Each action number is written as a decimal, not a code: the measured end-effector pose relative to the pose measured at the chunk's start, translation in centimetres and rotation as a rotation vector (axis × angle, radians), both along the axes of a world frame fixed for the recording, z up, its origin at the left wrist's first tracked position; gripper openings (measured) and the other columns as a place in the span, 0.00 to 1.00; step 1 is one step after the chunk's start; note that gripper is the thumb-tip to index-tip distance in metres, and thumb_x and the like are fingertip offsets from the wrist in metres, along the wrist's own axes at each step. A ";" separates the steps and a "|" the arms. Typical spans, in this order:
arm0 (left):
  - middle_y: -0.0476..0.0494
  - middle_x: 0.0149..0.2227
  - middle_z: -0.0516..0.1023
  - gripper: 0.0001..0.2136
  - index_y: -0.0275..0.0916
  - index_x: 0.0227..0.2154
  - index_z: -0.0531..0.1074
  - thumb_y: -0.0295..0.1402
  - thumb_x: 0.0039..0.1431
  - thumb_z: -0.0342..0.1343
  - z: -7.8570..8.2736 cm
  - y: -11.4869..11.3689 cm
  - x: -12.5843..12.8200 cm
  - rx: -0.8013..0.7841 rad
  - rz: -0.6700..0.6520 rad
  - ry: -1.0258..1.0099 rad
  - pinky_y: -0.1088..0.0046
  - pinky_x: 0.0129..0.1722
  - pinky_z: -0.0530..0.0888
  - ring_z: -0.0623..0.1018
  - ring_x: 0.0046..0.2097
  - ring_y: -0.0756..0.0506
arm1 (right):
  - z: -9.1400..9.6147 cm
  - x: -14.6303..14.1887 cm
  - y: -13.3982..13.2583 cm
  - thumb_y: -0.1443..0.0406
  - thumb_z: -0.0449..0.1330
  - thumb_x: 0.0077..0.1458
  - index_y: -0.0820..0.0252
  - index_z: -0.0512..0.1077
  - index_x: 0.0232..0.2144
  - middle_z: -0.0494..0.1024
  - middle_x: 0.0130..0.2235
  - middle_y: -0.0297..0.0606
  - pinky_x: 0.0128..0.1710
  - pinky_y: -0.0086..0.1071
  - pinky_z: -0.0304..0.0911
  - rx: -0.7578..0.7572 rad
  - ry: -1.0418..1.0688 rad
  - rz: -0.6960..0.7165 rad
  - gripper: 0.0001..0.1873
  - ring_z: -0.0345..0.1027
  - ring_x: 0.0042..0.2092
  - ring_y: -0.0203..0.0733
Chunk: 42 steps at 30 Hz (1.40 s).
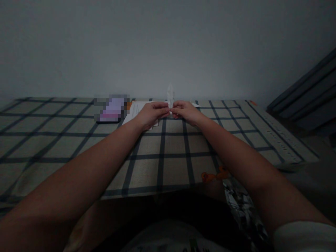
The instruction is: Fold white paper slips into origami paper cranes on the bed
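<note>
Folded paper piece (pixel 170 93), white, narrow and creased to a blunt point, stands upright above the far middle of the checked cloth (pixel 65 140), its lower end pinched from both sides. The left hand (pixel 152 113) and the right hand (pixel 187 111) meet there, thumb and fingertips of each pressed together on the base of the paper, the other fingers curled in. Under the hands lie flat paper sheets (pixel 135 109), thin and pale, one corner showing past the right hand. The cloth is soft and matte, beige with dark crossing stripes, with an orange print (pixel 214 175) near its front edge. Just left of the sheets sits a blurred purple block (pixel 111 107), near the left hand but apart from it. A crinkled black-and-white printed wrapper (pixel 241 206) lies by the right forearm. The plain grey wall (pixel 168 42) rises close behind the cloth's far edge; the striped cloth between the forearms lies bare.
</note>
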<state>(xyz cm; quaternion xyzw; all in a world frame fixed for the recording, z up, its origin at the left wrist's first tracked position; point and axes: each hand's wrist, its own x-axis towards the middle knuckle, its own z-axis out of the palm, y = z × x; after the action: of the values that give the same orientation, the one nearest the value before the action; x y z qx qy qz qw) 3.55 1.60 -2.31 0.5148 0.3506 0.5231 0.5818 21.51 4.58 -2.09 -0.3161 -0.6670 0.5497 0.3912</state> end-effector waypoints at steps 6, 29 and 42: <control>0.40 0.36 0.82 0.14 0.32 0.35 0.79 0.27 0.42 0.70 -0.1 0.0 0.1 0.007 0.027 -0.001 0.69 0.46 0.76 0.80 0.37 0.48 | 0.1 -0.1 -0.3 0.66 0.65 0.52 0.61 0.69 0.30 0.74 0.27 0.32 0.26 0.24 0.62 -0.008 -0.010 0.009 0.08 0.65 0.26 0.29; 0.41 0.36 0.81 0.15 0.33 0.37 0.77 0.30 0.44 0.69 -0.5 0.3 0.2 0.102 0.068 0.048 0.71 0.40 0.76 0.79 0.35 0.49 | -0.5 -0.3 0.0 0.67 0.64 0.52 0.58 0.67 0.36 0.74 0.30 0.30 0.26 0.23 0.63 0.061 -0.003 0.059 0.10 0.65 0.27 0.29; 0.46 0.33 0.78 0.16 0.35 0.38 0.73 0.30 0.45 0.67 -0.5 0.6 0.3 0.140 0.189 0.062 0.71 0.41 0.75 0.77 0.34 0.50 | -0.2 -0.1 0.2 0.61 0.64 0.53 0.62 0.72 0.29 0.73 0.27 0.33 0.26 0.25 0.62 0.073 -0.096 0.006 0.09 0.65 0.26 0.31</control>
<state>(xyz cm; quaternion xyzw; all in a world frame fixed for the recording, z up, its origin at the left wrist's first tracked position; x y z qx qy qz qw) 3.87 2.19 -2.79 0.5348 0.3780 0.5826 0.4814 21.37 4.77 -2.27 -0.3258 -0.7057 0.5102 0.3683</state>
